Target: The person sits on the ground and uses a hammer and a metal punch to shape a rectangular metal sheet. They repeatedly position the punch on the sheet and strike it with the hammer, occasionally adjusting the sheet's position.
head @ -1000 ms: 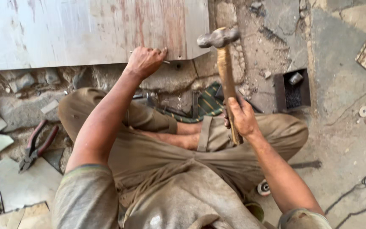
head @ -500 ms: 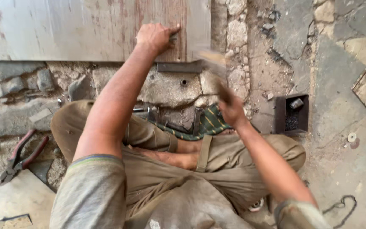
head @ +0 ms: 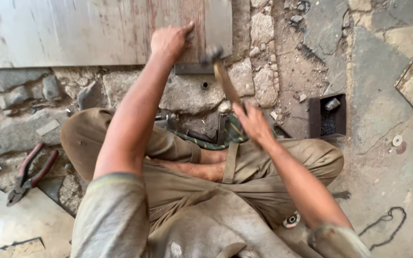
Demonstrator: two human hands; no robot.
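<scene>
Person sits cross-legged on the floor [head: 383, 181], facing a metal sheet [head: 72, 33] lying flat ahead. Left hand [head: 168, 40] rests on the sheet's near edge. Right hand [head: 253, 123] sits nearer the body, to the right, gripping a hammer [head: 223, 76]; hammer head is at the sheet edge, just right of the left hand, above a small metal bar [head: 194, 69]. Pliers [head: 29, 174] lie on the floor far left. Open box [head: 328, 117] sits right of the hammer.
</scene>
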